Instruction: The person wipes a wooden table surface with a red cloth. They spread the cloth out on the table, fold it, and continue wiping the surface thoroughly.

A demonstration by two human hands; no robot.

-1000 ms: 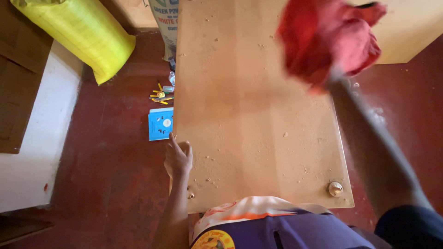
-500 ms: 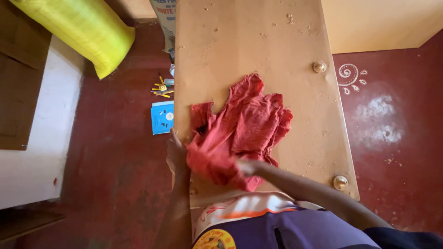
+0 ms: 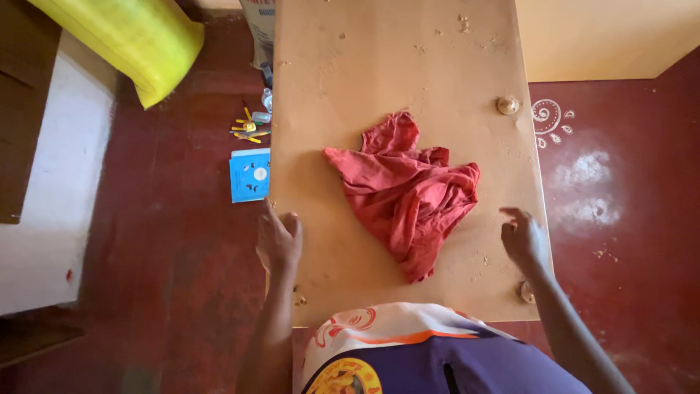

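A crumpled red cloth (image 3: 405, 190) lies in the middle of a dusty tan wooden panel (image 3: 364, 73). My left hand (image 3: 278, 241) rests on the panel's left edge, thumb on top and fingers curled over the side. My right hand (image 3: 523, 237) hovers over the panel's right edge with fingers loosely spread and nothing in them, a hand's width right of the cloth. A round brass knob (image 3: 507, 105) sits on the panel at the right, further back. Another knob (image 3: 526, 292) peeks out just under my right wrist.
On the dark red floor left of the panel lie a blue flat box (image 3: 249, 175) and small yellow bits (image 3: 249, 128). A yellow sack (image 3: 127, 40) leans at top left. A printed sack (image 3: 260, 29) stands behind the panel. White chalk marks (image 3: 550, 117) show at the right.
My right hand swung the red cloth down onto the panel, dragged it across, then let go of it and moved to the right edge. The left hand stayed on the left edge.
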